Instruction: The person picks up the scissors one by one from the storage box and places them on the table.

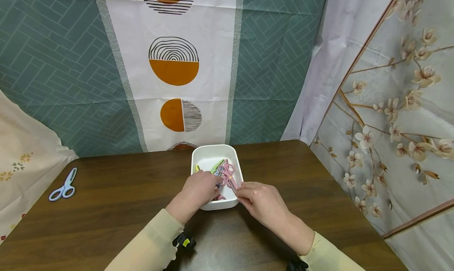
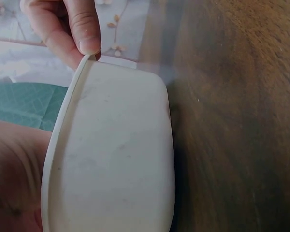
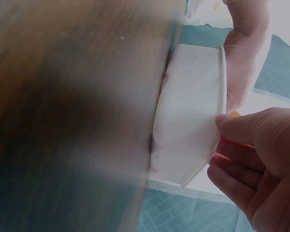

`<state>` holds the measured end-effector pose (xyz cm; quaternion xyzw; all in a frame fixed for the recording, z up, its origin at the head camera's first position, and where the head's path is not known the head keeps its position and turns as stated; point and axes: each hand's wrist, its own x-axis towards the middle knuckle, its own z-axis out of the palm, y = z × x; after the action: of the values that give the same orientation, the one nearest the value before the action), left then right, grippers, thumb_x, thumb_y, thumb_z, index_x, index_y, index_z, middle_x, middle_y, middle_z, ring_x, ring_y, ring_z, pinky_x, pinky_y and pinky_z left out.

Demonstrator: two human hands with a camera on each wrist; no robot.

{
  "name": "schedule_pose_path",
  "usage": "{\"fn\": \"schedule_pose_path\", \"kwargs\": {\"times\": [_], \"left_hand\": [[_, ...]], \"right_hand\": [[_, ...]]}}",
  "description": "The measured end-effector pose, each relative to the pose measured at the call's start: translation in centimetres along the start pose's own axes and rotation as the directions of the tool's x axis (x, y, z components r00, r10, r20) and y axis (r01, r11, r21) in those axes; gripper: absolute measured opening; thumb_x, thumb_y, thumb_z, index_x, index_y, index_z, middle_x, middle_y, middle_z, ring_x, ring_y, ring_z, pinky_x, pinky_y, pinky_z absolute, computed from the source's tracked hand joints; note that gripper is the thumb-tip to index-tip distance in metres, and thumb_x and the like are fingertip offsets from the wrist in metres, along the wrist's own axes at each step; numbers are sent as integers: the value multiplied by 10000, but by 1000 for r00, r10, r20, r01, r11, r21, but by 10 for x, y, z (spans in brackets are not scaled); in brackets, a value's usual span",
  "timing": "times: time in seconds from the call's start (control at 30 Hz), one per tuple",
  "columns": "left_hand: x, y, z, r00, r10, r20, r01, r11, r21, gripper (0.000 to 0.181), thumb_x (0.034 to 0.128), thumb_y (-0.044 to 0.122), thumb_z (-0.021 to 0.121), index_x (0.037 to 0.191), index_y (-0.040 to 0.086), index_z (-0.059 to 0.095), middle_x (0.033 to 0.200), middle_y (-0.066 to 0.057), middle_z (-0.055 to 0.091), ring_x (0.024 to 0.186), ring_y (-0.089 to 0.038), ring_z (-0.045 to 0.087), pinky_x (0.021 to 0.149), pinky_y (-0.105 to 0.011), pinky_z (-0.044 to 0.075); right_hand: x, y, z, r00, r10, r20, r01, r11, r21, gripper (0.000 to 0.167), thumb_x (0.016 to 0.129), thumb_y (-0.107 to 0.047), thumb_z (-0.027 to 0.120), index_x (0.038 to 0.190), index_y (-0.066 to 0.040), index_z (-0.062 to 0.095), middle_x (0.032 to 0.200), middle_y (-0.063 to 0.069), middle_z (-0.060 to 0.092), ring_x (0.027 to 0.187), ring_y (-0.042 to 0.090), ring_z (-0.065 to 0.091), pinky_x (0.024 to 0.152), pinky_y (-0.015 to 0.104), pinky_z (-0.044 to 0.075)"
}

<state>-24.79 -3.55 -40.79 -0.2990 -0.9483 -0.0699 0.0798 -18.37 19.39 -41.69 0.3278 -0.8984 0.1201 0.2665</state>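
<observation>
A white plastic bin stands on the table with several small scissors in it, among them pink scissors and green scissors. My left hand reaches over the bin's left side, its fingers down among the scissors and mostly hidden. At the front right corner, my right hand pinches the rim, thumb outside and fingers inside, as the right wrist view shows. The left wrist view gives the bin's outer wall, with the left palm beside it.
Light blue scissors lie by themselves at the left side of the brown wooden table. A patterned green and white curtain hangs behind the table, and a flowered cloth hangs at the right.
</observation>
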Motion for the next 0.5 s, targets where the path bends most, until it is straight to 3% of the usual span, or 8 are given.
{"fn": "schedule_pose_path", "kwargs": {"times": [0.5], "left_hand": [[2,0,-2,999,-11,31,11,1000,-3,243,903,248,915,1130,181,861,912,-106,762,801,-296,633,773,-462,553]], "right_hand": [[0,0,-1,1000,6,7,-6,1000,6,190,866,-142,958,1041,-140,885,1086,-43,834,1124,164,783,906,395,642]]}}
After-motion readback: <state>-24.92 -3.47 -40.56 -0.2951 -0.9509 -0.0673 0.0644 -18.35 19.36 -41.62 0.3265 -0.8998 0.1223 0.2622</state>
